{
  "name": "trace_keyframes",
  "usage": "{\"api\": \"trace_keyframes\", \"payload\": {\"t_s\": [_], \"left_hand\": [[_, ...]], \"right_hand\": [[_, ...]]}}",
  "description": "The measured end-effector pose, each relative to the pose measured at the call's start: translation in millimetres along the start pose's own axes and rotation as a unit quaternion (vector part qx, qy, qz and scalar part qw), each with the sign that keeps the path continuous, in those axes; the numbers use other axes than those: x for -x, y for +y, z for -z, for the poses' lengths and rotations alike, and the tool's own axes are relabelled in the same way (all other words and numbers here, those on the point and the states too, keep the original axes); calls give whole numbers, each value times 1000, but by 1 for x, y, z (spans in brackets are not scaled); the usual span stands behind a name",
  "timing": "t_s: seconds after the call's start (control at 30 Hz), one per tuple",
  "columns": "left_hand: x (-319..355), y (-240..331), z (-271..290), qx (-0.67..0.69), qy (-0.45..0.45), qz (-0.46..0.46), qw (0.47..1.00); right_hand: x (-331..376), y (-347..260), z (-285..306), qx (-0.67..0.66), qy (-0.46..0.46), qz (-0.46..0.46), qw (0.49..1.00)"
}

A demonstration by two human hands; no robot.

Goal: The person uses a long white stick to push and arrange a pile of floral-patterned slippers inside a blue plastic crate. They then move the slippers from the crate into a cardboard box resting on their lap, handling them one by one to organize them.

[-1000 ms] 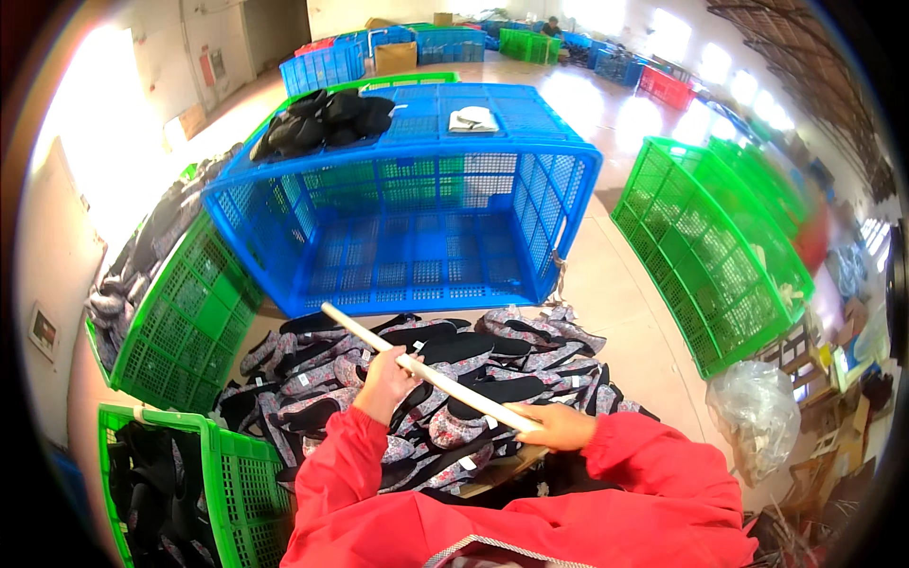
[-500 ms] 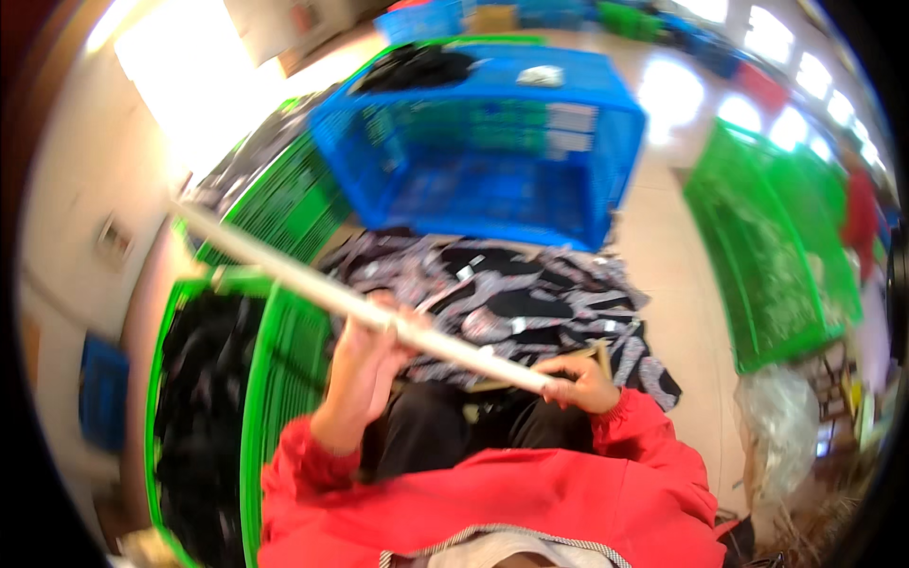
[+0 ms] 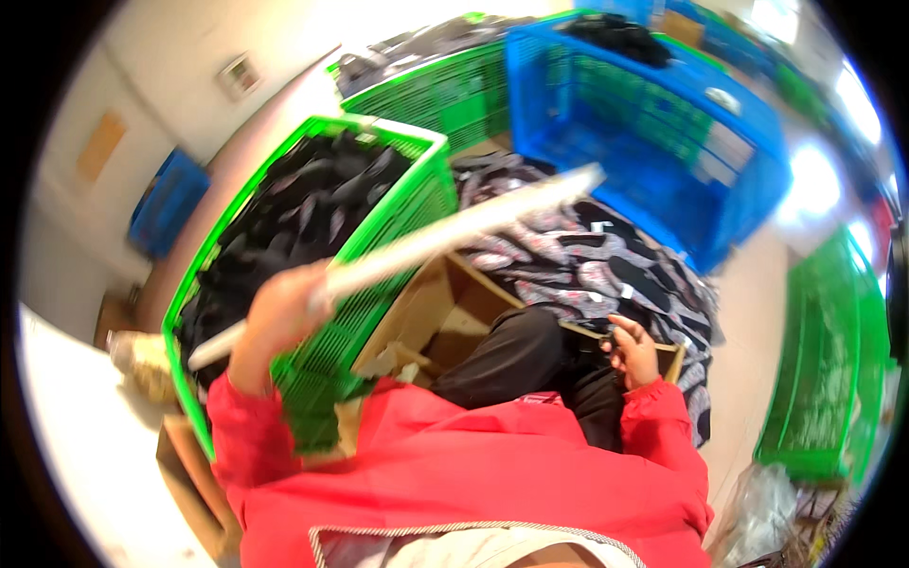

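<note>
A long pale stick [image 3: 454, 232] runs slantwise across the view, its far end over a pile of patterned cloth pieces [image 3: 578, 260]. My left hand [image 3: 284, 308] is wrapped round it near its lower end, above the rim of a green crate [image 3: 402, 241] filled with black cloth items [image 3: 303, 199]. Motion blurs that hand and the stick. By my right knee, my right hand [image 3: 632, 350] is closed with thumb and fingers together; a small dark bit shows at the fingertips, too small to name. Below it is the edge of an open cardboard box [image 3: 402, 317].
A blue crate [image 3: 757, 204] lies on its side beyond the cloth pile, black cloth [image 3: 620, 40] on top. Another filled green crate [image 3: 431, 95] stands at the back. Green crates [image 3: 805, 360] and a clear plastic bag [image 3: 757, 511] are at the right.
My left hand has swung left with the stick, whose far end now points right. My right hand has let go of the stick. The view has turned left.
</note>
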State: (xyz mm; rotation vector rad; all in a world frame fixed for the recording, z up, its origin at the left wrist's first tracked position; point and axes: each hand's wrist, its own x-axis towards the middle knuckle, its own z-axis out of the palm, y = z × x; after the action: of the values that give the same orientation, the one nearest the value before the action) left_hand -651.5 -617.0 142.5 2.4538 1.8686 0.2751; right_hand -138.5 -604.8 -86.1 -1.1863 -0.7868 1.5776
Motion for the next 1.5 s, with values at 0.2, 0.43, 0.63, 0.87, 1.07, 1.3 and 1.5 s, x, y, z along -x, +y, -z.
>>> {"api": "trace_keyframes", "payload": {"t_s": [0.2, 0.43, 0.63, 0.87, 1.07, 1.3, 1.5], "left_hand": [[-9, -9, -134, -283, -161, -82, 942], [-97, -28, -290, -221, -193, -200, 935], [-137, 12, -331, -231, -233, -245, 912], [-149, 83, -381, -114, -211, -362, 901], [-164, 109, -391, -38, -293, -329, 897], [-268, 167, -307, 3, -269, -387, 882], [-338, 236, -297, 34, -132, -425, 895]], "right_hand": [[-1, -8, 9, -49, 9, -27, 998], [30, -7, 14, -9, 68, 21, 997], [33, -5, 18, -42, 70, 27, 996], [13, 8, 22, -50, 42, 4, 998], [13, 2, 22, -40, 25, -8, 999], [23, -1, 33, -38, 65, 22, 997], [-28, -44, 135, 150, 118, 58, 980]]}}
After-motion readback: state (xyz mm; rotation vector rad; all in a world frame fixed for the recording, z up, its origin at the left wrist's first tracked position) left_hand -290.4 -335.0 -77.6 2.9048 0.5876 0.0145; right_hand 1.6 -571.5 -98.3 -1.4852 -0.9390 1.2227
